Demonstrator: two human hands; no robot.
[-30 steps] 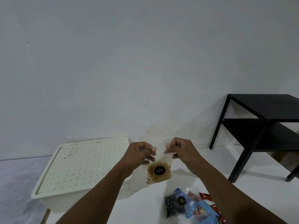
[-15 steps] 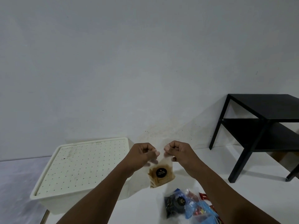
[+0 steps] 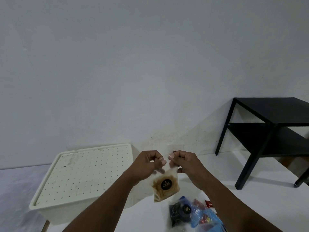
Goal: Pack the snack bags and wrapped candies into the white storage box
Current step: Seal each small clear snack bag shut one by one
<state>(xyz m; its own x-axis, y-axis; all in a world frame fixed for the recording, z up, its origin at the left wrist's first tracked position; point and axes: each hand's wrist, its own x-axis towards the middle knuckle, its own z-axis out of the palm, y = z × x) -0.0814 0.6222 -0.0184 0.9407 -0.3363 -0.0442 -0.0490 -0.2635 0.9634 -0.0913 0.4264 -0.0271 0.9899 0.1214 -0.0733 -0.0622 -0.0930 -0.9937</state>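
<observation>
L hand [image 3: 147, 163], R hand [image 3: 186, 162] both pinch 1 snack bag [image 3: 166, 187], 1 white box [image 3: 80, 178]

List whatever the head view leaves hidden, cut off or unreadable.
All in the head view:
- White storage box interior: covered by its perforated lid.
- Clear snack bag label: print too small to read.
- Bag's top edge: hidden behind the left hand and right hand, which pinch it.
- Snack pile: cut off by the bottom edge and the right forearm.
</observation>
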